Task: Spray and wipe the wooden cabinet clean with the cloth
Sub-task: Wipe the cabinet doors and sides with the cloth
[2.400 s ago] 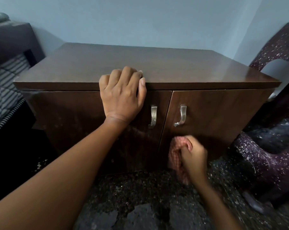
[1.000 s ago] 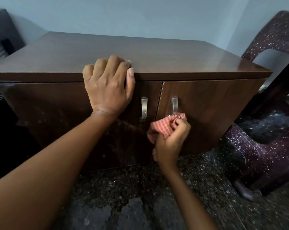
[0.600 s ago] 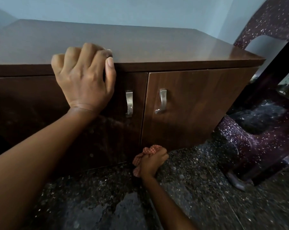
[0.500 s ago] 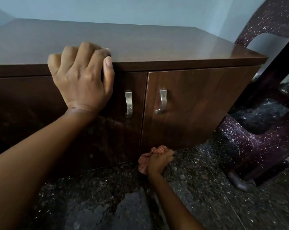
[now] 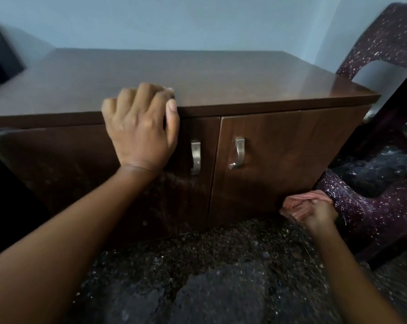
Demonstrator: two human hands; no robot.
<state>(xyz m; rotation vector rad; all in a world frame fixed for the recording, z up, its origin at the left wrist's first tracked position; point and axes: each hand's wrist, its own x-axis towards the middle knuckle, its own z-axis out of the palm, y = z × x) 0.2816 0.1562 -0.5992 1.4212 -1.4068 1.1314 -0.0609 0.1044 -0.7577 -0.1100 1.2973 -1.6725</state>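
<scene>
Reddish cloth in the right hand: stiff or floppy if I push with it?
Probably floppy: the cloth is bunched into folds in the right hand. Likely light, as that one hand grips it low by the cabinet.

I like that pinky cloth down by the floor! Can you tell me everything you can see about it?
The cloth is reddish-pink and looks like soft fabric; it is too blurred to show any pattern. It is bunched into a wad and gripped in the right hand. It sits low against the cabinet, at the bottom right corner of its right door, just above the dark speckled floor. The purple speckled chair is right beside it; whether they touch is unclear.
</scene>
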